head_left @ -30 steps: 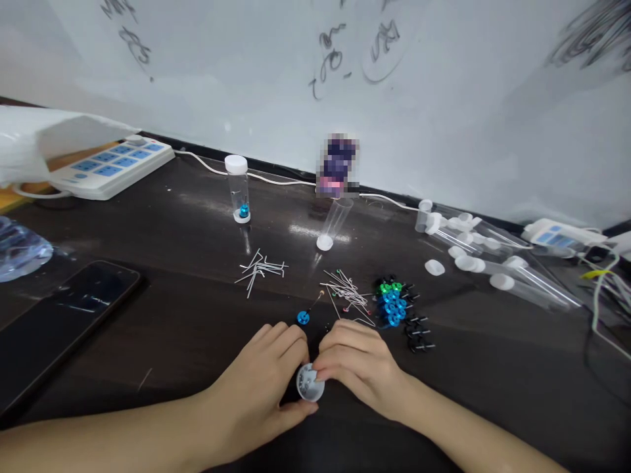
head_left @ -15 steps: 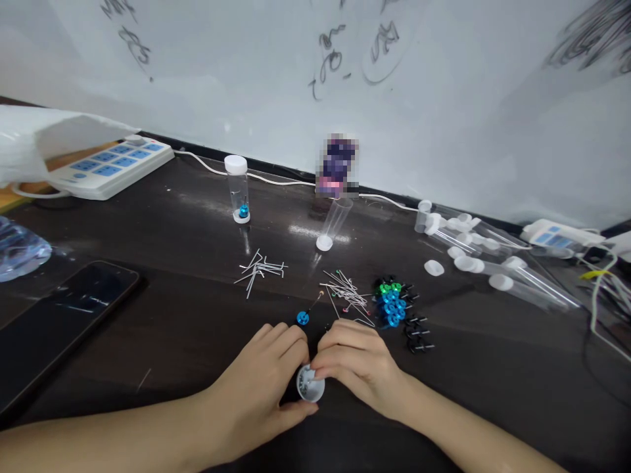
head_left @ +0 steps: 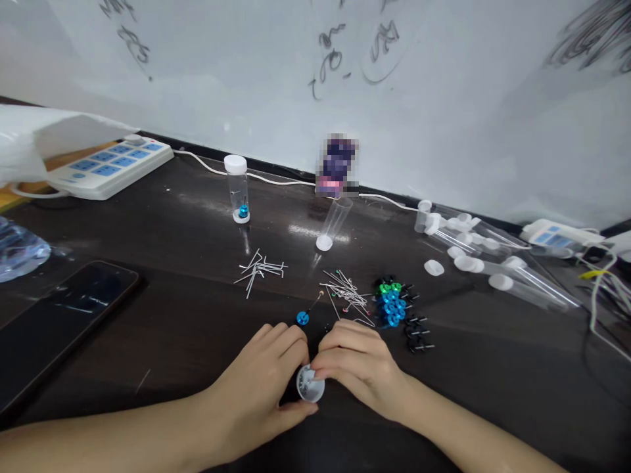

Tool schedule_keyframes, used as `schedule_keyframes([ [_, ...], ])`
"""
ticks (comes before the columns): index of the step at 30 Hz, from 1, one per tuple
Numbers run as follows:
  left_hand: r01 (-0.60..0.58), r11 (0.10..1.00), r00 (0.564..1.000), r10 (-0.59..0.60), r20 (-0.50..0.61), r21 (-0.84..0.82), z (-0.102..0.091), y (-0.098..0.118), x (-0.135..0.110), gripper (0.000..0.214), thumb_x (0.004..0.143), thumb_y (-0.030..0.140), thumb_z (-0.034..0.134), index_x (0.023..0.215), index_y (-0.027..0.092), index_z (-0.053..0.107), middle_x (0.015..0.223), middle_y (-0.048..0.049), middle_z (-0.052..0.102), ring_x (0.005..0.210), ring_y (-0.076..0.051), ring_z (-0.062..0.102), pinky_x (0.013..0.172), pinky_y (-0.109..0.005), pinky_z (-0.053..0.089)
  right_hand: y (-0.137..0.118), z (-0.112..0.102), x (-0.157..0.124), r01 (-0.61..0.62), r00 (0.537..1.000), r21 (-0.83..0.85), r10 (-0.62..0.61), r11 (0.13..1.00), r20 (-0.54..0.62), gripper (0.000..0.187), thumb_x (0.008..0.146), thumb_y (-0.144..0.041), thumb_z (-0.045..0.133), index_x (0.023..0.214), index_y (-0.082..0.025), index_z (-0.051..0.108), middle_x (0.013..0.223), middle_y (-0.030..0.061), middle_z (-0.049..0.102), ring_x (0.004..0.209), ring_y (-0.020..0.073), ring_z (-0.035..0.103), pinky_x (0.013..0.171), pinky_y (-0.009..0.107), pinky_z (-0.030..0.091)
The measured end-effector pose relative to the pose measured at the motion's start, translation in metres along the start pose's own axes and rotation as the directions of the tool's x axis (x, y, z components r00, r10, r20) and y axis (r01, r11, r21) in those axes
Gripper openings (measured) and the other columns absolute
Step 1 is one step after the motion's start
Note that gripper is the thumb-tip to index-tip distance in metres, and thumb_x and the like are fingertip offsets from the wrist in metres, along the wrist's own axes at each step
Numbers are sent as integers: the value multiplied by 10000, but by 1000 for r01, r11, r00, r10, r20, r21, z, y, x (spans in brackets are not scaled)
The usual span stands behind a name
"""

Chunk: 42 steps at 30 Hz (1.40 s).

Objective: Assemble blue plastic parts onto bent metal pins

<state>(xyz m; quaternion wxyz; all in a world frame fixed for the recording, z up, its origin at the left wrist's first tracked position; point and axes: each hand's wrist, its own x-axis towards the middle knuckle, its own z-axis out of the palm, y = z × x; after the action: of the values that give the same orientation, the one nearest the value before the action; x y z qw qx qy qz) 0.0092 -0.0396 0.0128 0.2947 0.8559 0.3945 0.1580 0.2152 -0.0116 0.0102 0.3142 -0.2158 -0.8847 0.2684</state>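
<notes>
My left hand (head_left: 269, 378) is closed around a small round white cap (head_left: 318, 393), thumb at its near side and fingers at its far side. Several tiny metal pieces (head_left: 304, 381) lie inside the cap. With thumb and fingertips pinched together, my right hand (head_left: 362, 364) reaches over the rim into it; whatever those fingertips hold is hidden. Just beyond my hands lies a blue wheel-shaped part (head_left: 302, 318) on a thin rod. A pile of thin metal rods (head_left: 348, 292) and a cluster of blue and green wheel-shaped parts (head_left: 393, 307) sit beyond my right hand.
Bent metal rods (head_left: 259, 268) lie ahead on the dark table. A capped clear tube (head_left: 237, 187) and a clear tube with a white base (head_left: 336, 223) stand behind. More tubes (head_left: 532, 282) lie at right, black parts (head_left: 418, 334) nearer. A phone (head_left: 73, 322) and power strip (head_left: 113, 164) are left.
</notes>
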Motion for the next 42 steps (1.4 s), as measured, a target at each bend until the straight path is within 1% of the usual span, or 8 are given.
schedule_keyframes([
  [5, -1, 1000, 1000, 1, 2, -1, 0, 1, -1, 163, 805, 257, 666, 872, 206, 526, 958, -26, 574, 864, -237, 512, 748, -383, 399, 0, 0, -1, 2, 1000, -28, -3, 1000, -6, 114, 932, -166, 576, 903, -171, 686, 831, 40, 655, 699, 149, 541, 656, 303, 444],
  [11, 5, 1000, 1000, -5, 7, -9, -1, 1, 0, 177, 792, 255, 679, 866, 207, 526, 952, -32, 573, 866, -244, 516, 754, -391, 401, 2, 1, -3, 12, 1000, -39, -12, 999, -1, 104, 925, -160, 584, 942, -182, 685, 849, 48, 660, 698, 160, 539, 648, 316, 442],
  [19, 10, 1000, 1000, -10, 9, -19, -1, 1, -1, 177, 799, 280, 675, 858, 206, 525, 960, -38, 577, 881, -252, 517, 763, -404, 409, 1, 1, 0, -6, 1000, -30, 7, 1000, 5, 115, 938, -155, 562, 929, -163, 676, 845, 51, 656, 722, 157, 553, 670, 315, 457],
  [24, 45, 994, 998, -49, -37, -98, -3, 0, 0, 193, 791, 242, 679, 848, 214, 497, 937, -27, 567, 863, -229, 519, 766, -387, 426, 1, 2, -2, -24, 1000, -138, 24, 990, -2, 183, 960, -129, 492, 1036, -169, 654, 858, 62, 627, 737, 166, 550, 654, 315, 474],
  [28, 44, 985, 995, -59, -85, -167, -3, -1, -1, 207, 782, 207, 673, 868, 230, 486, 944, -20, 564, 874, -223, 524, 779, -383, 437, 1, 3, -4, -2, 1000, -220, -2, 975, -17, 266, 973, -98, 413, 1131, -173, 613, 875, 65, 592, 742, 159, 565, 621, 285, 492],
  [31, 48, 981, 992, -69, -105, -187, -2, -1, -2, 212, 776, 186, 667, 873, 235, 485, 952, -20, 565, 878, -224, 526, 781, -387, 439, 0, 3, -4, 0, 1000, -259, -4, 966, -16, 273, 976, -100, 398, 1116, -172, 621, 860, 62, 594, 726, 156, 580, 600, 273, 489],
  [36, 53, 978, 989, -79, -122, -203, -3, -1, -2, 224, 763, 171, 673, 869, 241, 489, 928, -10, 575, 838, -212, 535, 756, -375, 446, 0, 2, -6, -75, 997, -253, 70, 965, -28, 209, 984, -180, 453, 953, -169, 660, 808, 46, 626, 684, 148, 591, 602, 272, 482],
  [42, 80, 970, 988, -108, -110, -232, -4, -1, -1, 221, 765, 171, 672, 840, 237, 475, 922, -7, 566, 852, -212, 537, 758, -374, 443, 0, 2, -6, -192, 981, -144, 193, 971, -5, 183, 977, -210, 476, 965, -179, 656, 905, 61, 561, 711, 145, 573, 614, 266, 485],
])
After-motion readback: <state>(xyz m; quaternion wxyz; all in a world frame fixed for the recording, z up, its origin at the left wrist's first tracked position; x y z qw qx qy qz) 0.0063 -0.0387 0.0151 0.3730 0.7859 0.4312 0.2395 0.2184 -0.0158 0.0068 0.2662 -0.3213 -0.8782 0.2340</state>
